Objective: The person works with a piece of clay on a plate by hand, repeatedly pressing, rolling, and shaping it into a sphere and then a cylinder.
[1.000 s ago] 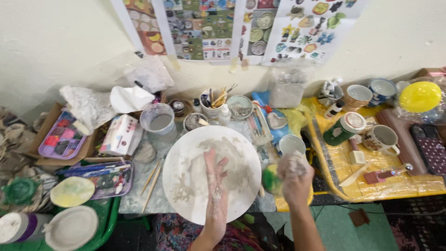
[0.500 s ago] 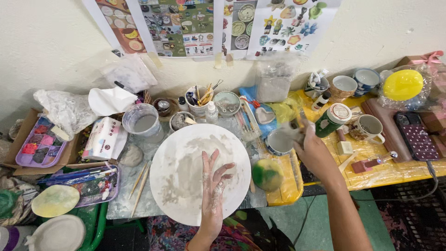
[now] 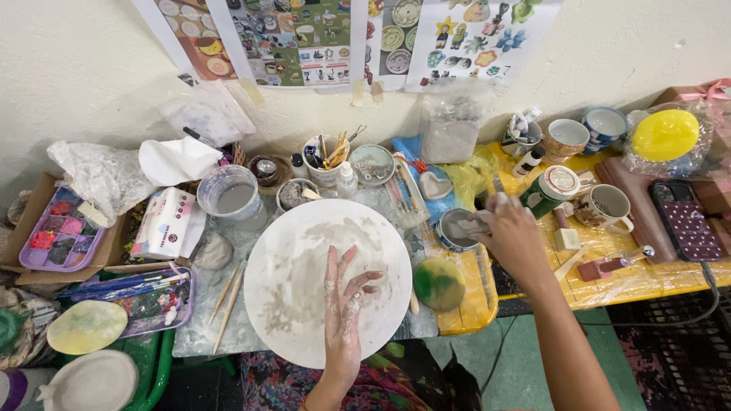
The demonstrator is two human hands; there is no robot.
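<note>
My left hand lies flat on the big round white plate, palm down, fingers spread and straight, thumb out to the right. It grips nothing; grey clay slip smears the fingers and the plate around them. The hand sits on the plate's lower right part, wrist coming up from the near edge.

My right hand is off the plate, to its right, reaching into a small grey slip bowl that stands just beside the plate's right rim. Fingers curl loosely down at the bowl's far edge, wet with slip; I cannot tell whether they pinch anything. The forearm runs back and down to the right.

Below that bowl, touching the plate's right rim, a green-yellow sponge. Left of the plate, two wooden sticks lie side by side, and a grey clay lump above them. Behind the plate's upper left, a clear cup of grey water. Behind its top, a white cup of tools. Far left of the plate, a purple paint tray. Right of the plate, beyond my hand, a white mug on the yellow table cover.
</note>
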